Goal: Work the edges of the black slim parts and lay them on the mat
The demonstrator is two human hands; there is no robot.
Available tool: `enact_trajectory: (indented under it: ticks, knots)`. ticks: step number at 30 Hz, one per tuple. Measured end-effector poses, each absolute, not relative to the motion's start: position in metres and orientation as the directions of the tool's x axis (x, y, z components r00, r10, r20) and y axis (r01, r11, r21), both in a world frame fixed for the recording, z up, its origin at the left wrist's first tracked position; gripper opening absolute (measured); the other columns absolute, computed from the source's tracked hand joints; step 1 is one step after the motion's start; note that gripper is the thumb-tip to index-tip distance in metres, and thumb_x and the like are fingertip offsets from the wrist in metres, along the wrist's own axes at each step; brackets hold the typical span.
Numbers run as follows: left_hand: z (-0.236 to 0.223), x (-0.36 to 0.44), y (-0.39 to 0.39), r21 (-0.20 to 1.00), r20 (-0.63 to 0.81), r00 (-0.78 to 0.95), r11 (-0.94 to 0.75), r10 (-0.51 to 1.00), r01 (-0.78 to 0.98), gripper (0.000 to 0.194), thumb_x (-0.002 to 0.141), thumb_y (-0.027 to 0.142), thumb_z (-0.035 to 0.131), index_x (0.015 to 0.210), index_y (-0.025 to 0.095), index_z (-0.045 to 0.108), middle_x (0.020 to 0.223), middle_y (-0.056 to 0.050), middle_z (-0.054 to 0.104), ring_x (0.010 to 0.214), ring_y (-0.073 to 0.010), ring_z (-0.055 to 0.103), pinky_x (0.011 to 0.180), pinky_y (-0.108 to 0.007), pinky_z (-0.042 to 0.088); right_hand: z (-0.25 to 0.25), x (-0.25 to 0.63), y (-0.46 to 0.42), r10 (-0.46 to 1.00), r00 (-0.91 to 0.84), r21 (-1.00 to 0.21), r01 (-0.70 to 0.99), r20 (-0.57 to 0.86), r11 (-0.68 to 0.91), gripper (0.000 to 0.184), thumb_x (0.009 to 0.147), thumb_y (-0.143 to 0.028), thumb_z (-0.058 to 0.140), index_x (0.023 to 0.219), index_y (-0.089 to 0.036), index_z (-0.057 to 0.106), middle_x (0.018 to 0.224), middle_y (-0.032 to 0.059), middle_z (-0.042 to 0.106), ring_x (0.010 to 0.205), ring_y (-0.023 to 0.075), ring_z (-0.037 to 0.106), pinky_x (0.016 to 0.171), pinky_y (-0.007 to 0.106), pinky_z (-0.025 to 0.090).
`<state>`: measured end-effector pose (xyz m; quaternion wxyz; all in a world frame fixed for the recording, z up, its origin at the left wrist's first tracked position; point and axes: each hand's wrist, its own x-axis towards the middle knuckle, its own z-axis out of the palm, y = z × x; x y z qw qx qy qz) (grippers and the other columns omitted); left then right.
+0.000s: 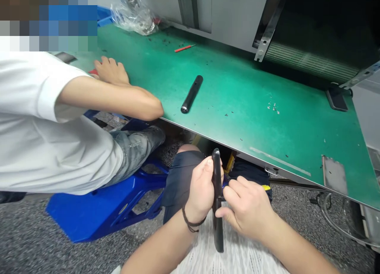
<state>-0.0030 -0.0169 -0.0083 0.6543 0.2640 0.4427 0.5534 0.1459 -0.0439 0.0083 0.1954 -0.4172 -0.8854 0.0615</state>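
Observation:
My left hand [203,185] is wrapped round a long, slim black plastic piece [218,230], held upright above my lap. Its rounded upper end sticks out past my thumb. Closed fingers of my right hand [246,205] grip a tool with a yellow end [265,188]. A short dark part of the tool comes out of the fist and meets the black piece near its middle; the exact kind of tool is hidden by my fingers. My right thumb presses against the piece. On the green table [237,92] lies a similar black piece [192,94].
A co-worker's arm [109,98] rests on the table at left, beside a blue stool [97,210]. Farther back are a red pen-like tool [184,48] and a clear plastic bag [135,21]. A phone [337,99] and a grey plate [335,175] lie at right, near a dark conveyor opening [314,60].

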Motion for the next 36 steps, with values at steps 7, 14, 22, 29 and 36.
enact_trajectory:
  ticks: [7,14,22,29,36]
  knots:
    - [-0.008,-0.007,-0.007,0.810,-0.325,-0.065,0.242,0.943,-0.534,0.046,0.096,0.062,0.066,0.090,0.016,0.061,0.063,0.004,0.048,0.047,-0.0067,0.034,0.043,-0.019,0.031,0.009,0.144,-0.050,0.738,-0.623,-0.277,0.684,0.260,0.675,0.061,0.111,-0.062,0.028,0.077,-0.020,0.055,0.074,0.0031,0.053,0.072,0.0202,0.039,0.063,0.036,0.021]
    - [-0.008,-0.018,0.014,0.760,-0.357,-0.139,0.201,0.924,-0.618,0.047,0.089,0.062,0.074,0.090,0.017,0.060,0.056,0.007,0.043,0.041,-0.0063,0.033,0.037,-0.017,0.028,0.007,0.142,-0.060,0.703,-0.687,-0.305,0.640,0.184,0.706,0.065,0.106,-0.073,0.029,0.079,-0.021,0.056,0.075,0.0025,0.053,0.073,0.0213,0.043,0.064,0.037,0.022]
    - [-0.020,-0.028,0.023,0.734,-0.410,-0.239,0.163,0.880,-0.659,0.038,0.098,0.052,0.068,0.090,0.016,0.060,0.059,0.006,0.048,0.040,-0.0058,0.035,0.034,-0.016,0.025,0.004,0.141,-0.062,0.691,-0.699,-0.255,0.645,0.185,0.720,0.058,0.108,-0.067,0.037,0.078,-0.020,0.056,0.072,0.0018,0.052,0.071,0.0210,0.044,0.063,0.037,0.022]
    - [-0.030,-0.032,0.030,0.696,-0.503,-0.352,0.127,0.790,-0.707,0.032,0.105,0.044,0.057,0.087,0.018,0.056,0.058,0.006,0.047,0.039,-0.0066,0.037,0.035,-0.015,0.028,-0.006,0.142,-0.062,0.708,-0.659,-0.140,0.699,0.253,0.701,0.055,0.112,-0.055,0.035,0.074,-0.020,0.053,0.069,0.0028,0.049,0.070,0.0206,0.040,0.064,0.038,0.020]
    - [-0.045,-0.033,0.037,0.653,-0.598,-0.413,0.118,0.687,-0.749,0.031,0.108,0.040,0.049,0.086,0.018,0.053,0.057,0.006,0.048,0.039,-0.0077,0.039,0.038,-0.016,0.028,-0.010,0.145,-0.067,0.715,-0.605,-0.043,0.753,0.350,0.657,0.046,0.113,-0.041,0.043,0.073,-0.021,0.050,0.067,0.0020,0.046,0.068,0.0196,0.035,0.064,0.039,0.017]
